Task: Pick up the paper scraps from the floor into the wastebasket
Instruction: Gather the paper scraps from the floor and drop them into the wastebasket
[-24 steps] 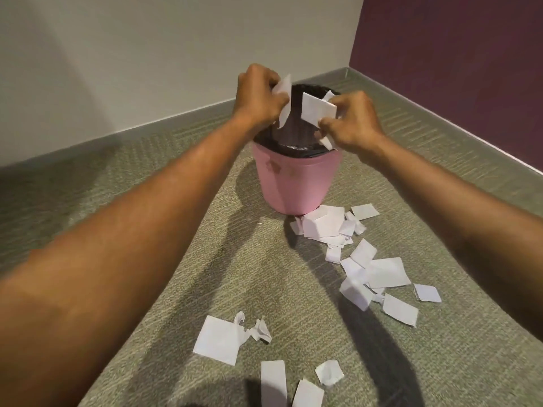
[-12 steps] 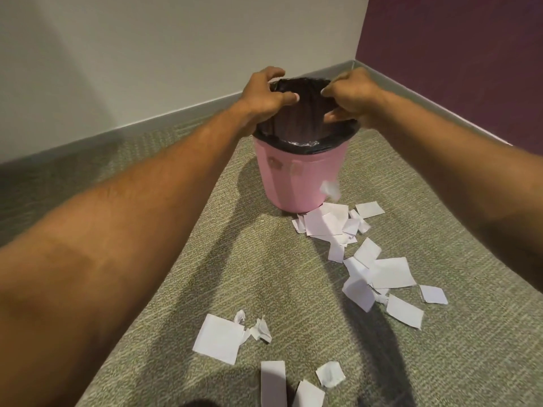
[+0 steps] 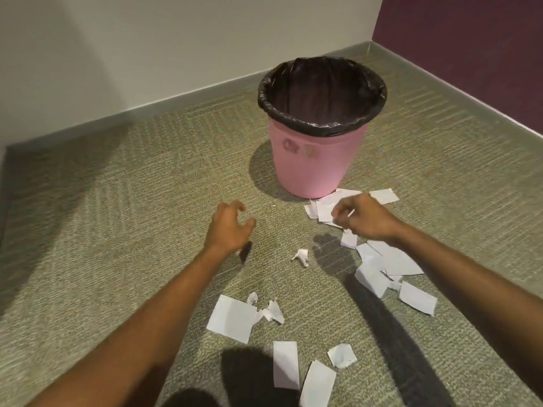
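The pink wastebasket [image 3: 317, 163] with a black liner [image 3: 323, 126] stands upright on the carpet near the corner. White paper scraps [image 3: 382, 196] lie against its base. More scraps [image 3: 390, 261] trail toward me on the right, and a big square scrap [image 3: 232, 318] and several others [image 3: 285, 364] lie nearer. A small crumpled scrap [image 3: 301, 256] sits between my hands. My left hand [image 3: 229, 229] hovers low over bare carpet, fingers apart and empty. My right hand [image 3: 364, 215] is down on the pile by the basket with fingers curled; a white sliver shows at its fingertips.
A pale wall with a grey baseboard [image 3: 176, 105] runs behind the basket. It meets a maroon wall [image 3: 470, 39] at the right corner. Green patterned carpet [image 3: 117, 215] stretches to the left with nothing on it.
Both hands left the basket rim and dropped to the floor, without the papers they held. A crumpled scrap now lies between them. The view tilted down.
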Available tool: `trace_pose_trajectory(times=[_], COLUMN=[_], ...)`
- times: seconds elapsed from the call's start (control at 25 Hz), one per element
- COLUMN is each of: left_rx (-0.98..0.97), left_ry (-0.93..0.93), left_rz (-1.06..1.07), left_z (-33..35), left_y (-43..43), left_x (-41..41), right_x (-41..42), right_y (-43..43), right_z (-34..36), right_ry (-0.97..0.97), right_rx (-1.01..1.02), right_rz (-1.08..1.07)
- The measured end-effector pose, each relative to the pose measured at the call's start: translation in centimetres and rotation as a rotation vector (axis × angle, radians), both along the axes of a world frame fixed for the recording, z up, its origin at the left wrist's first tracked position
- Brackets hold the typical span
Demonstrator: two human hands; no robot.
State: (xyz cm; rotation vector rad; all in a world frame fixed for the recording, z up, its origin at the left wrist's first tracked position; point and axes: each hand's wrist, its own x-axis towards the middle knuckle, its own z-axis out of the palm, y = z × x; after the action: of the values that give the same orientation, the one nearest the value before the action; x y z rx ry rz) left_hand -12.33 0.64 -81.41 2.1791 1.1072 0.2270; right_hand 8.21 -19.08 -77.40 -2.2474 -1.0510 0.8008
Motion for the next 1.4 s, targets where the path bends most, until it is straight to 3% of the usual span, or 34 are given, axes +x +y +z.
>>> trace_pose_trajectory(times=[0.08, 0.12, 0.28, 0.52, 0.76, 0.92, 1.16, 1.4], left_rx=[-0.034, -0.05, -0.067, 0.13, 0.154, 0.167, 0.35, 0.385], left_ry=[0.448, 0.57, 0.74, 0.682, 0.544, 0.421, 0.565, 0.473], left_rz=[-0.173, -0.232, -0.399, -0.453, -0.475, -0.527, -0.726, -0.759], left_z=[-4.4, -5.7, -7.7, -8.8, -8.6, -8.4, -8.4, -8.4], left_y=[-1.0, -1.5, -4.7, -7.2, -7.4, -7.9, -7.9, -8.3], left_x=[-4.6, -6.4, -10.0, -11.2, -11.3, -10.7, -8.7, -7.5], right_x=[-1.4, -2.0, -5.6, -11.2, -16.4, -16.4, -12.6, -10.0], right_y=[-1.6, -2.1, -0.5, 2.3, -0.5, -2.1, -4.7, -6.6], right_z=[-4.9, -6.8, -9.9, -11.8, -13.4, -13.3, -13.1, -11.7], right_ry=[-0.057, -0.089, -0.226, -0.327, -0.526, -0.53, -0.467, -0.422], right_rx=[-0.223, -0.292, -0.325, -0.381, -0.163, -0.105, -0.099, -0.039], right_rz=[0.14, 0.221, 0.364, 0.61, 0.72, 0.797, 0.625, 0.459])
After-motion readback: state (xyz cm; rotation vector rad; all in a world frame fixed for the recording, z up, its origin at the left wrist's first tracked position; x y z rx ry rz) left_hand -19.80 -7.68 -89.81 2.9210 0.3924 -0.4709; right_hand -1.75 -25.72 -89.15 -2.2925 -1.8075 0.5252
